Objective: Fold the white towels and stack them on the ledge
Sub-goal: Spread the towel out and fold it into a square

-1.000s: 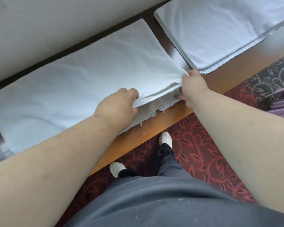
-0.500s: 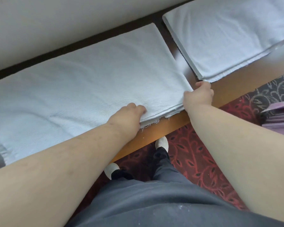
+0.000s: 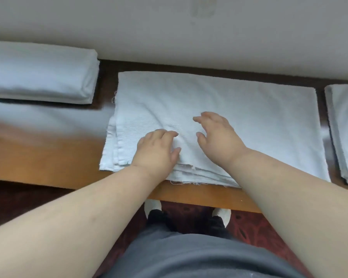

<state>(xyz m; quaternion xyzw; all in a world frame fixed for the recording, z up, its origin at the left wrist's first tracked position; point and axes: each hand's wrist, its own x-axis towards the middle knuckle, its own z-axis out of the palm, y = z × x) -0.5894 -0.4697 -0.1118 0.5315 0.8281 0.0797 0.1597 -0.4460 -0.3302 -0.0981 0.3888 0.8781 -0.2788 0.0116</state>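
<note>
At far left we see a folded towel bundle (image 3: 40,71) on the wooden ledge (image 3: 38,157), close to the wall (image 3: 169,27); just right of it, apart, lies the flat layered white towel (image 3: 249,121), its frayed near edge at the ledge's near rim; our left hand (image 3: 156,150) rests on its near left part, fingers bent loosely, gripping nothing; our right hand (image 3: 217,133) hovers or lightly touches beside it, fingers spread; at the right edge sits another towel stack (image 3: 346,133).
</note>
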